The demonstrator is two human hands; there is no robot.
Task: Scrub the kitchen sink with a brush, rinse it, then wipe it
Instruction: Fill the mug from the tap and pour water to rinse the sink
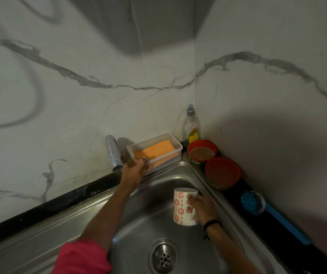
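Note:
A steel sink (154,210) with a round drain (164,257) fills the lower middle. My right hand (199,209) grips a white mug with red flowers (183,206) upright above the basin's right side. My left hand (134,168) reaches to the back rim and touches the front corner of a clear plastic tub (170,143) that holds an orange cloth (154,150); its fingers are blurred. A blue brush (254,203) lies on the black ledge at the right, untouched.
A metal tap spout (113,152) juts from the marble wall left of the tub. A dish-soap bottle (191,125) stands in the corner. Two red bowls (203,152) (223,172) sit on the right ledge. A steel drainboard (40,240) extends left.

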